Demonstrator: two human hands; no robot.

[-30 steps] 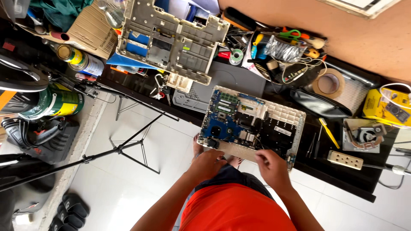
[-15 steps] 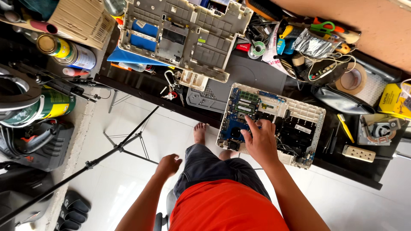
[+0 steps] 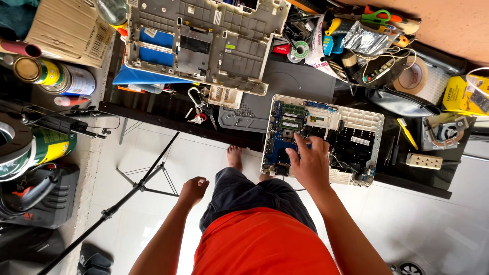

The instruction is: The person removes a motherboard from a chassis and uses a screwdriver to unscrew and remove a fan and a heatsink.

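Note:
An opened laptop base [image 3: 356,130] with a blue circuit board [image 3: 281,137] lies on the black workbench's near edge. My right hand [image 3: 310,163] rests on it, fingers spread and pressing on the board near its middle. My left hand [image 3: 193,189] hangs off the bench over the white floor, fingers curled in a loose fist with nothing visible in it. A separate pale laptop shell [image 3: 204,40] lies upside down further back on the bench.
A bunch of keys [image 3: 196,112], tape roll [image 3: 410,76], scissors [image 3: 379,16], white power strip [image 3: 424,161], yellow box [image 3: 461,94] and cables crowd the bench. Spray cans [image 3: 51,76], a cardboard box [image 3: 66,28] and a black tripod [image 3: 127,196] stand at the left.
Both hands were at the laptop's near edge a second ago. My left hand has dropped away toward the floor; my right hand has moved up onto the circuit board.

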